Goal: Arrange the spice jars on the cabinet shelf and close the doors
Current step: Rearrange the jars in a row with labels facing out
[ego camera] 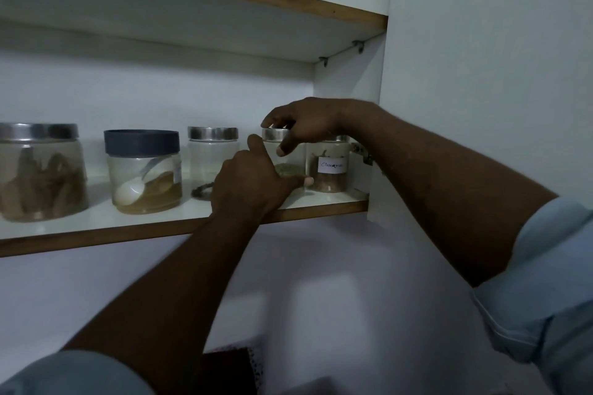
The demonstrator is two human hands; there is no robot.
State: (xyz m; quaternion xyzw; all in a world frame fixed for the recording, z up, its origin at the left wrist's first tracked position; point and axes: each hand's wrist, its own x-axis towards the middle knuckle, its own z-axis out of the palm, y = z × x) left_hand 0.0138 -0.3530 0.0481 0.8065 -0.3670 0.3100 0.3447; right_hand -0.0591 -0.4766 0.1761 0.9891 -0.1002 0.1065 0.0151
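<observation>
My fingers [281, 148] are closed on the spice jar [293, 159] from two sides: my right hand [308, 121] pinches its steel lid [272, 135] from above, and my left hand [253, 184] wraps its base. The jar stands upright directly under my right hand, near the front of the white shelf [160, 229]. It is just beside the cinnamon jar [330, 170] on its right, though I cannot tell whether they touch. I judge that any free room lies leftward, toward the empty-looking jar [211, 154].

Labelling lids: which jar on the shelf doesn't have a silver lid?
The second jar from the left: its lid is dark blue, while the other four jars have silver lids. It is also the only one with a white spoon inside.
</observation>
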